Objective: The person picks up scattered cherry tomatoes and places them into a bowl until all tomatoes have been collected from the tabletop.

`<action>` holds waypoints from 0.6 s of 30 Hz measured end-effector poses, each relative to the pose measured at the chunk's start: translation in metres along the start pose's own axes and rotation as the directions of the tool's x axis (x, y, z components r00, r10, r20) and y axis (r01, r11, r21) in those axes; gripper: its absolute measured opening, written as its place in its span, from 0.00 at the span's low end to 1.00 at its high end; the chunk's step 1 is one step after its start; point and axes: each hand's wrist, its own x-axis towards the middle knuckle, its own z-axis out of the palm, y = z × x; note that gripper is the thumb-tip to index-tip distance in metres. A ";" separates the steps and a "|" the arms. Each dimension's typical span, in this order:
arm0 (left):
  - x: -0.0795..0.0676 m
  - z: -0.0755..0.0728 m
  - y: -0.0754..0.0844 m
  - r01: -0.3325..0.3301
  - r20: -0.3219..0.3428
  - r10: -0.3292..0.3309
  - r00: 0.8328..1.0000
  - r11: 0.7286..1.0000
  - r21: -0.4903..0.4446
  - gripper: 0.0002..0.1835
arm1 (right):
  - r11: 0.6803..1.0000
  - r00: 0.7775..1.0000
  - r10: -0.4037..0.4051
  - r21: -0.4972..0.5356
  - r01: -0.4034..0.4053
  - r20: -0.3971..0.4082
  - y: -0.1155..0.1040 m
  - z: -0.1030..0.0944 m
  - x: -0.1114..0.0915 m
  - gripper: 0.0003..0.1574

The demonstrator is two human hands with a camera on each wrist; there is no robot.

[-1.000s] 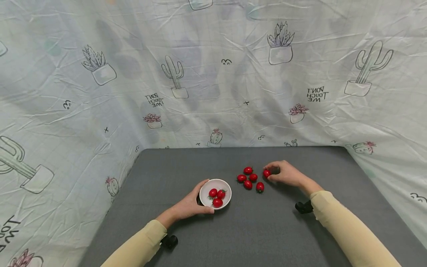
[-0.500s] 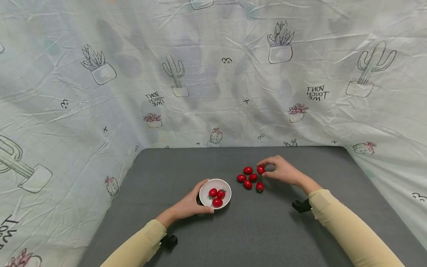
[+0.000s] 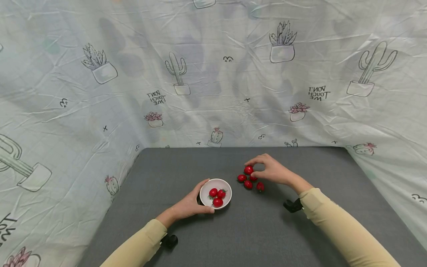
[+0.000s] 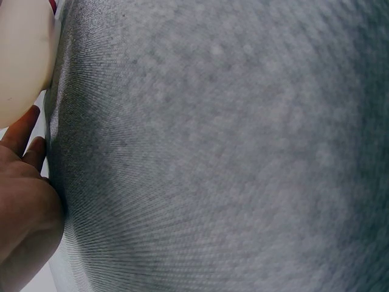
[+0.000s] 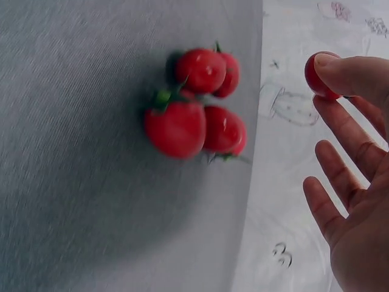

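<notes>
In the head view my left hand (image 3: 186, 206) grips a small white bowl (image 3: 217, 183), thumb at the near side and fingers at the far left. Inside the bowl lie 3 red cherry tomatoes (image 3: 218, 202). My right hand (image 3: 273, 171) pinches another cherry tomato (image 5: 312, 78) between thumb and index finger, raised over the group on the table. The right wrist view shows its other fingers loosely spread. Just below are several loose cherry tomatoes (image 5: 175, 129) with green stems, partly hidden by the hand in the head view. The left wrist view catches only the bowl's side (image 4: 24, 55) and some fingers.
A dark grey cloth-covered table (image 3: 233, 237) lies under everything. Behind it and along both sides hangs a pale curtain (image 3: 200, 74) printed with cacti. A black wrist camera (image 3: 293, 205) sits under each forearm.
My right hand has lifted the cherry tomato off the table's right part and carried it left, over the other tomatoes. My left hand and the bowl have stayed in place.
</notes>
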 end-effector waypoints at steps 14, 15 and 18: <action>0.000 0.001 0.004 0.008 0.001 -0.008 1.000 1.000 -0.003 0.60 | 0.999 0.997 -0.047 0.018 0.046 0.061 -0.028 0.020 0.017 0.23; 0.000 0.001 0.003 0.008 0.002 -0.008 1.000 1.000 -0.004 0.60 | 0.999 0.997 -0.036 0.027 0.034 0.069 -0.030 0.021 0.018 0.24; 0.001 0.001 0.003 0.012 0.001 -0.012 1.000 1.000 -0.002 0.60 | 0.999 0.996 -0.036 0.036 0.033 0.085 -0.034 0.025 0.021 0.24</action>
